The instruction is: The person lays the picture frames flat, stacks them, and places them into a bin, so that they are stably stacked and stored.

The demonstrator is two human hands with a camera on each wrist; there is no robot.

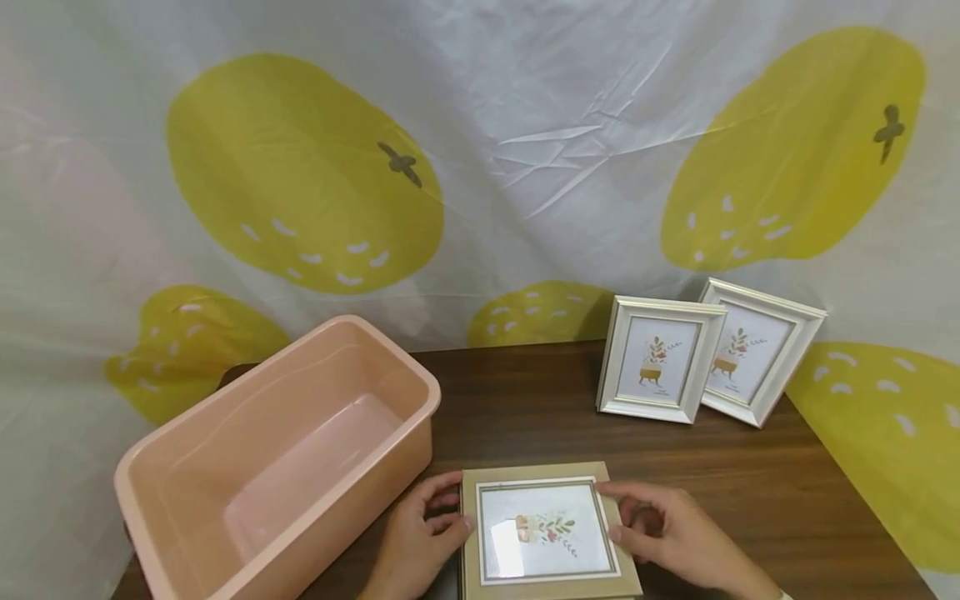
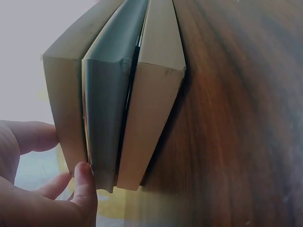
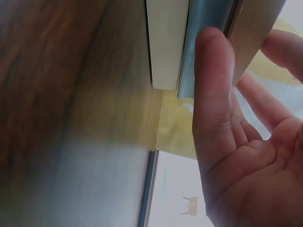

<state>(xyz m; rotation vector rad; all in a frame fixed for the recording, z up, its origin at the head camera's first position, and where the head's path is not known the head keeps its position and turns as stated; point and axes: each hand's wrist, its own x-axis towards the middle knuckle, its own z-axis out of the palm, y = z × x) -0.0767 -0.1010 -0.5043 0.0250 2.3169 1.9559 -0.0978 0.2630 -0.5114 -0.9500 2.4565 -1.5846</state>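
A tan picture frame (image 1: 547, 533) with a flower print, lying on its side edge-on to me, tops a stack at the table's front. Under it, in the left wrist view, come a grey-blue frame-like piece (image 2: 106, 109) and another tan one (image 2: 151, 109). My left hand (image 1: 420, 533) holds the top frame's left edge between thumb and fingers. On the opposite edge, my right hand (image 1: 682, 533) grips with its thumb low and a forefinger at the upper corner. From the right wrist, the thumb (image 3: 215, 85) covers part of the stack's side.
A pink plastic bin (image 1: 390, 450) stands at the left. Two cream picture frames (image 1: 607, 358) with flower prints stand upright, overlapping, at the back right of the dark wooden table (image 1: 510, 392). Behind hangs a lemon-print cloth (image 1: 510, 208).
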